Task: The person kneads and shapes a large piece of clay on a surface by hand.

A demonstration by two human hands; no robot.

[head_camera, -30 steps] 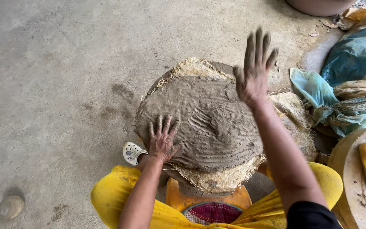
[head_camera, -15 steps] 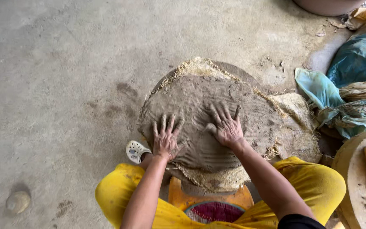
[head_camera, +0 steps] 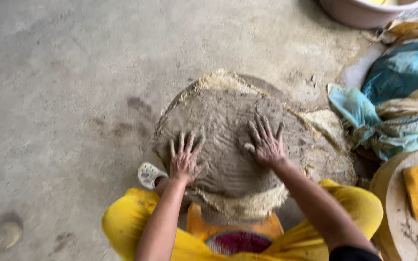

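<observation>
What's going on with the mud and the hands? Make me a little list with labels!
Left hand: left hand flat on the clay, fingers spread
Right hand: right hand flat on the clay, fingers spread
Clay: wide round grey-brown slab of wet clay, ridged with finger marks, pale crumbly edges
Floor: grey concrete floor
Nearby right: crumpled blue-green plastic sheet
Nearby left: small round stone
Clothing: yellow garment; white sandal
</observation>
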